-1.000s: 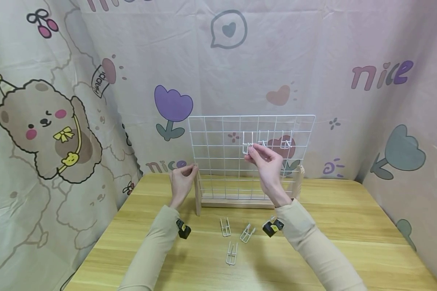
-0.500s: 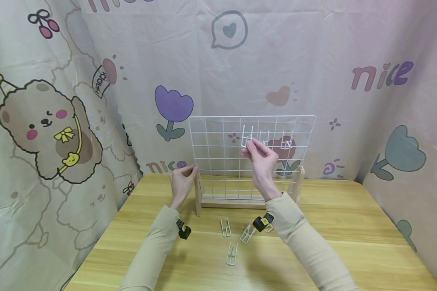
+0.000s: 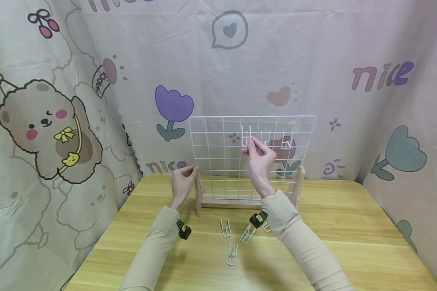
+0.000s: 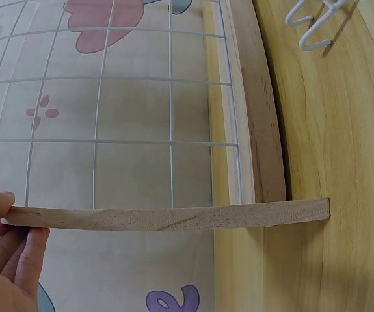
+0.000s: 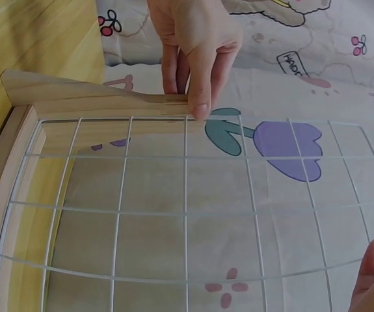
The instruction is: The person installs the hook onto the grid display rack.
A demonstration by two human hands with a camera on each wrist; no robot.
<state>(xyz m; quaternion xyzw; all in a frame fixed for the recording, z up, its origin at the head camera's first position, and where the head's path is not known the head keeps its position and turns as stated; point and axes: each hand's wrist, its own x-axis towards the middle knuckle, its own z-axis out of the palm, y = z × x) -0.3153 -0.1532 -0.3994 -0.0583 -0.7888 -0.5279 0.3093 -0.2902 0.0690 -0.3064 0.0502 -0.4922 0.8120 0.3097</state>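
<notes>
A white wire grid panel (image 3: 222, 117) stands upright in a wooden base (image 3: 236, 203). My left hand (image 3: 182, 180) pinches the top of the left wooden upright (image 4: 167, 219), thumb on one side and fingers on the other. Up at the grid's upper middle, my right hand (image 3: 261, 161) holds a white wire hook (image 3: 242, 137) between thumb and fingers, its two prongs pointing upward. Whether the prongs touch the grid wires cannot be told. Two similar hooks are on the grid to the right, a hook (image 3: 286, 144) and another hook (image 3: 265, 143) partly behind my hand.
On the wooden table (image 3: 131, 250) in front of the base lie several loose wire hooks (image 3: 232, 254). One loose hook (image 3: 266, 227) is partly covered by the right sleeve (image 3: 306, 242). A printed curtain (image 3: 313, 60) hangs behind and at both sides.
My right hand has moved slightly up and left along the grid with the wire hook, then nearly settled. My left hand has stayed on the upright.
</notes>
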